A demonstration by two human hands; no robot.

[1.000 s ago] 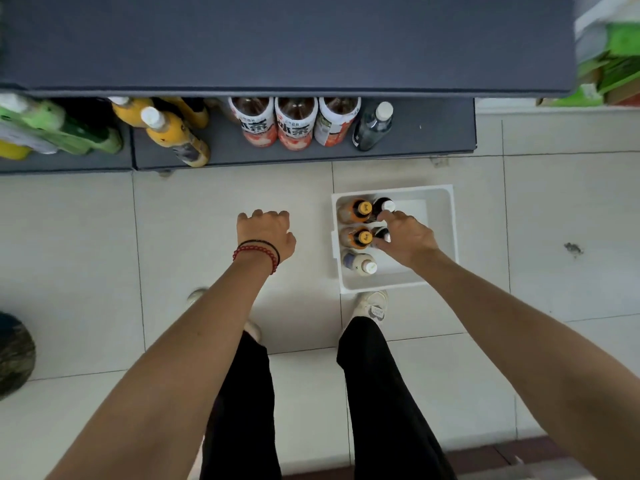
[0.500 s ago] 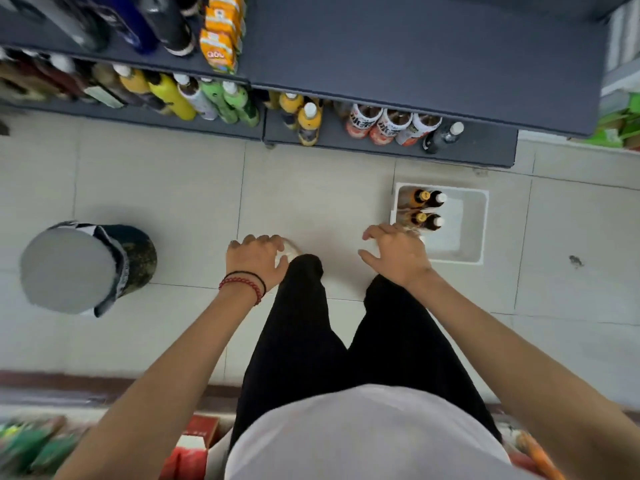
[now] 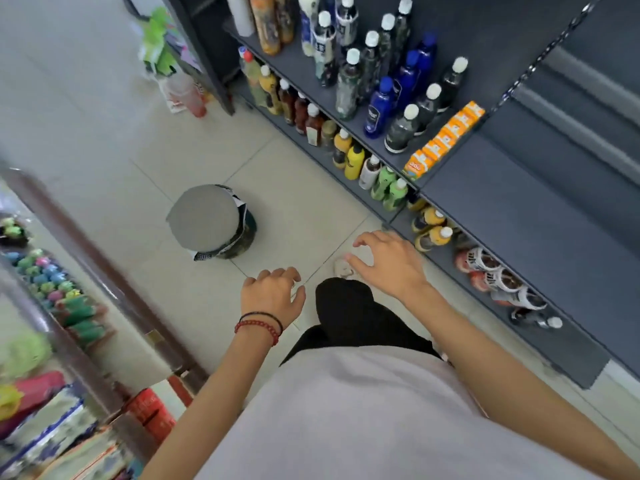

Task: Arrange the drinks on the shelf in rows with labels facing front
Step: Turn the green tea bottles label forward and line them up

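Both grips apart and empty, left hand (image 3: 273, 296), right hand (image 3: 389, 262), over tiled floor (image 3: 104, 140) beside drinks shelf (image 3: 502, 220).

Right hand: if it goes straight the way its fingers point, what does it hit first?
Probably nothing soon: the right hand points over bare floor tiles; the grey-topped round stool lies near that line. Depth unclear.

A dark grey metal shelf (image 3: 502, 216) runs along the right. On its upper tier, dark plastic bottles with white caps (image 3: 401, 129) stand upright among deep blue bottles (image 3: 379, 107), with a row of orange drink cartons (image 3: 443, 140) at the front edge. On the lowest tier stand yellow bottles (image 3: 355, 161), green bottles (image 3: 394, 195) and red-and-white labelled bottles (image 3: 485, 261).
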